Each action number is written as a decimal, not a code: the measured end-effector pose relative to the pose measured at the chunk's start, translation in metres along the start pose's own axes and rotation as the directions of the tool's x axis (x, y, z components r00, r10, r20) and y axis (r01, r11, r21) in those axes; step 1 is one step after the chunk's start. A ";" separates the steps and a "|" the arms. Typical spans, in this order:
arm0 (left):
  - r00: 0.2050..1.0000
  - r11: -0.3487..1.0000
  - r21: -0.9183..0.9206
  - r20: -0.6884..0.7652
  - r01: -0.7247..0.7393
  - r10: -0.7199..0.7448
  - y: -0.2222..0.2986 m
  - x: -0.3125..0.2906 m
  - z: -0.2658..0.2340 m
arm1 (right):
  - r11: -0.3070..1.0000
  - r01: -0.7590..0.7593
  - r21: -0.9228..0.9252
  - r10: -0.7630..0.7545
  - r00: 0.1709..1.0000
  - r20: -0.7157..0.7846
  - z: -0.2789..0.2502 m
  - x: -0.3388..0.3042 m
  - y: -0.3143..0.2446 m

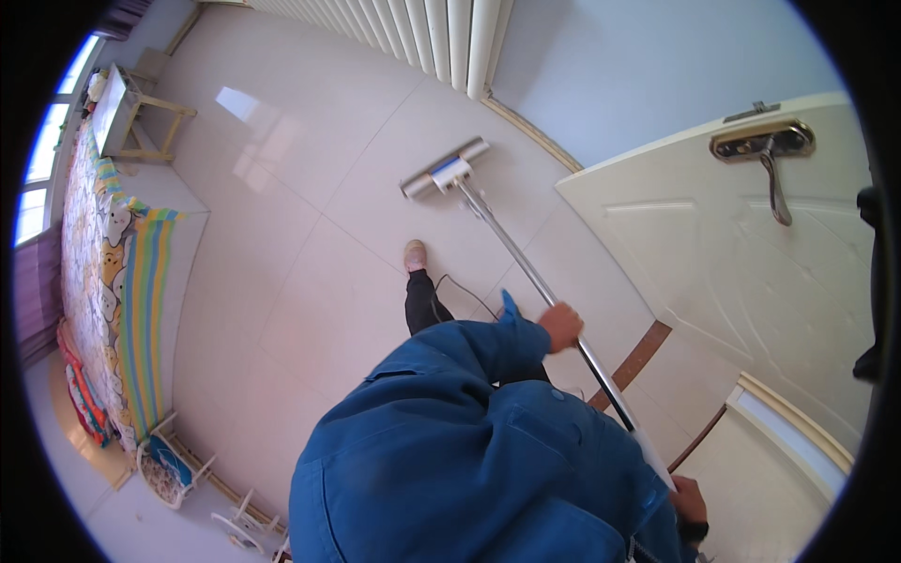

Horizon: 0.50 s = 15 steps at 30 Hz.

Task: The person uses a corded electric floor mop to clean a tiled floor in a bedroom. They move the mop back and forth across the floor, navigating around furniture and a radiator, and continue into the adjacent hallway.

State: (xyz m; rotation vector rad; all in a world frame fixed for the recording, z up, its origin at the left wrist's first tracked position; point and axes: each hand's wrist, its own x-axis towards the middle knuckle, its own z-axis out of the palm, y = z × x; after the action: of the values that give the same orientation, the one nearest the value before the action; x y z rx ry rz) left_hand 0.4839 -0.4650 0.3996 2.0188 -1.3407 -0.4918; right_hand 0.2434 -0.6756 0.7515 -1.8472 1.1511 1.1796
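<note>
Honestly, left hand (561, 327) and right hand (690, 502) both grip the pole (515, 253) — one careless step could snag that cord (468, 292).

Floor (310, 75) is glossy pale tile, bright reflections (236, 103) far left. Left: bright window (43, 155), purple curtain (39, 281), bed-like piece under a cartoon-print cover (86, 225) with striped side (145, 319), small table (113, 114) at its far end. Right: pale blue wall (657, 70) far, white panelled door (713, 249) with metal lever handle (775, 178) nearer.
</note>
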 end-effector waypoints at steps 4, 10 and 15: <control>0.967 0.986 -0.159 0.242 -0.047 0.085 0.048 0.033 0.018 | 0.980 -0.074 0.186 0.099 0.987 -0.129 -0.043 -0.039 0.053; 0.950 0.995 -0.086 0.310 0.042 -0.014 -0.010 0.051 -0.007 | 0.983 -0.010 0.185 0.024 0.997 -0.070 -0.065 0.008 -0.006; 0.947 0.961 0.057 0.162 0.271 -0.276 -0.100 0.017 -0.059 | 0.981 0.132 0.138 -0.155 0.974 0.168 -0.061 0.070 -0.121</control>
State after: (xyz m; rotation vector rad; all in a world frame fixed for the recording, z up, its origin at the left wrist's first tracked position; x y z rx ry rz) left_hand 0.5942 -0.4359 0.3727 2.2470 -1.1739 -0.7853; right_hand 0.3893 -0.7017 0.7183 -1.6639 0.9532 1.1369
